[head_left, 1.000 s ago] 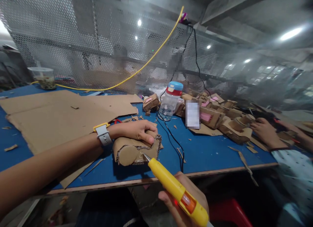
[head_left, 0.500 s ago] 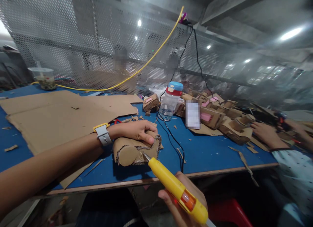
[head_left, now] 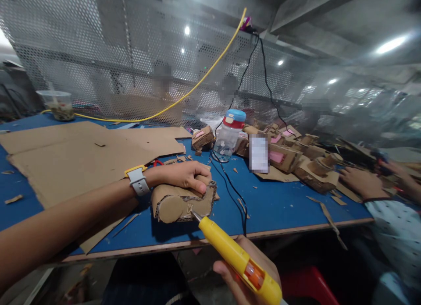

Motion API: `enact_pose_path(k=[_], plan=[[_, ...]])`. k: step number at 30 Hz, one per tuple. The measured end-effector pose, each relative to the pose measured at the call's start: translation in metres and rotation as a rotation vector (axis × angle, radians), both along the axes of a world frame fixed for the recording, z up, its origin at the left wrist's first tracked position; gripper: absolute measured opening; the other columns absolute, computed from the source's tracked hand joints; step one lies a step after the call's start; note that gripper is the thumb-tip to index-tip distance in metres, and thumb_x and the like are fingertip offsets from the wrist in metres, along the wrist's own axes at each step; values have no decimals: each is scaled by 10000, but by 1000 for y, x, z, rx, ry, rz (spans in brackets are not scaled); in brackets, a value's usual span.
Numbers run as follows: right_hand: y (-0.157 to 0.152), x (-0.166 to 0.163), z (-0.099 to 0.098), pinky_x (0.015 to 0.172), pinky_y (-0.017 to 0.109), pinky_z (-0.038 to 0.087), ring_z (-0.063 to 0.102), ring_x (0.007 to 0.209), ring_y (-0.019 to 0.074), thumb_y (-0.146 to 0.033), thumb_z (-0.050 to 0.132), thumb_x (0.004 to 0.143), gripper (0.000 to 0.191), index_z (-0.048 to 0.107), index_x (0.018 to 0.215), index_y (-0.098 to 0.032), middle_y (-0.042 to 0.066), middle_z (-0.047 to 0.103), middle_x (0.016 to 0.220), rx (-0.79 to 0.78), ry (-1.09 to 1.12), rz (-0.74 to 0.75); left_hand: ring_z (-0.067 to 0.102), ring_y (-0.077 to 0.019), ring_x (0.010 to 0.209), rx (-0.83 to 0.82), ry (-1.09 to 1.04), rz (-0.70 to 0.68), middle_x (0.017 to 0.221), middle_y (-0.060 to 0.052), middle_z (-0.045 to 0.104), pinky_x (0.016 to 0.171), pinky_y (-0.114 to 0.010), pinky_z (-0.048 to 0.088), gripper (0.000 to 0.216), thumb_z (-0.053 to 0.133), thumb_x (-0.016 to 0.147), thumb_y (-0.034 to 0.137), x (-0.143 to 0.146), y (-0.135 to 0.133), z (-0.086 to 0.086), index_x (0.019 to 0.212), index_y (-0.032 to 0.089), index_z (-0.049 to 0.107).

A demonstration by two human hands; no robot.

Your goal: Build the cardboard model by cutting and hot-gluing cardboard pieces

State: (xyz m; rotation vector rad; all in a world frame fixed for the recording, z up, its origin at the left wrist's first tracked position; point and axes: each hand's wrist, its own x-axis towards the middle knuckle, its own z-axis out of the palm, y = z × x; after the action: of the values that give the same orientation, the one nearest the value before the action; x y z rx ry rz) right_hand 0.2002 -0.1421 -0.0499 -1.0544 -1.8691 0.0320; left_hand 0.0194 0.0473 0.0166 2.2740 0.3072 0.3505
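My left hand (head_left: 190,175), wearing a pale-strapped watch (head_left: 139,181), is closed over the top of a small cardboard model (head_left: 197,207) and presses it to the blue table. The model has a round disc on its near side and corrugated edges. In my right hand (head_left: 253,261) is a yellow hot glue pen (head_left: 226,243) with a metal nozzle and an orange window. Its tip is at the model's near face, just below a small shiny glue-like squiggle (head_left: 190,207). The palm side of my left hand is hidden.
Large cardboard sheets (head_left: 75,160) cover the table's left side. A lidded bottle (head_left: 228,136) and black cable (head_left: 235,191) stand and run beyond the model. More cardboard models (head_left: 284,158) lie right, near another person's hand (head_left: 360,182). A plastic cup (head_left: 59,105) is far left.
The pen tip has shifted slightly down on the model's face, and the shiny squiggle is now more exposed. My left hand keeps its hold. The co-worker's hand has moved slightly.
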Motion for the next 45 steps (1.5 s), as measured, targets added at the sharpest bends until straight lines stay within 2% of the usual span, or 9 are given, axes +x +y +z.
enact_pose_path(k=[6, 9, 18, 24, 27, 32, 36, 41, 45], plan=[[-3, 2, 1, 375, 163, 477, 620, 423, 121, -302, 689, 816, 85, 649, 767, -246, 0, 602, 515, -48, -7, 22, 382, -118, 582, 5, -8, -9, 585, 47, 433, 539, -244, 275, 435, 671, 730, 514, 0, 1, 0, 593, 180, 428], [-3, 2, 0, 382, 154, 472, 611, 413, 111, -299, 702, 808, 88, 646, 768, -243, -5, 591, 507, -72, 20, 21, 386, -121, 593, 17, -11, -13, 595, 43, 429, 545, -245, 279, 434, 672, 728, 518, 0, 2, -1, 595, 181, 434], [-2, 0, 0, 382, 141, 455, 582, 397, 86, -332, 687, 821, 111, 634, 766, -252, -18, 561, 494, -11, -2, 2, 390, -123, 591, 18, -8, -9, 599, 43, 431, 546, -245, 283, 421, 667, 736, 505, 0, 2, -2, 595, 182, 437], [-11, -16, 1, 399, 197, 423, 534, 420, 78, -447, 661, 838, 324, 545, 634, -224, -16, 502, 502, -29, 120, -207, 375, -116, 577, 31, -15, -6, 587, 49, 411, 534, -244, 276, 420, 673, 726, 502, 0, 2, -1, 586, 180, 444], [-12, -20, -1, 395, 215, 403, 506, 411, 77, -492, 663, 822, 386, 506, 598, -220, -16, 481, 495, -7, 172, -252, 382, -116, 578, 23, -20, 2, 582, 51, 420, 533, -240, 278, 407, 684, 723, 487, 0, 1, -1, 589, 179, 454], [-10, -21, -4, 380, 231, 367, 498, 398, 83, -533, 644, 821, 413, 482, 590, -231, -15, 473, 479, 9, 189, -286, 394, -121, 601, 11, -22, 0, 612, 44, 443, 550, -242, 290, 415, 702, 706, 495, 1, 1, -1, 589, 177, 461], [-10, -24, -8, 375, 237, 359, 485, 387, 90, -541, 616, 833, 356, 558, 622, -261, -15, 464, 460, 30, 216, -310, 384, -121, 601, 10, -9, -2, 610, 45, 426, 553, -244, 284, 408, 697, 710, 476, 1, 1, -1, 589, 180, 444], [-8, -17, -3, 380, 224, 409, 515, 388, 96, -480, 658, 824, 266, 605, 679, -264, -20, 505, 472, 14, 156, -249, 400, -127, 631, -12, 2, 12, 643, 35, 463, 573, -242, 299, 387, 685, 718, 460, 0, -1, 0, 601, 179, 446], [-3, -5, 6, 362, 155, 408, 535, 378, 62, -379, 676, 829, 242, 563, 659, -250, -36, 525, 471, 8, 14, -83, 399, -125, 624, 1, -1, 7, 635, 37, 452, 569, -242, 298, 414, 691, 708, 490, 0, 0, -1, 596, 178, 444]])
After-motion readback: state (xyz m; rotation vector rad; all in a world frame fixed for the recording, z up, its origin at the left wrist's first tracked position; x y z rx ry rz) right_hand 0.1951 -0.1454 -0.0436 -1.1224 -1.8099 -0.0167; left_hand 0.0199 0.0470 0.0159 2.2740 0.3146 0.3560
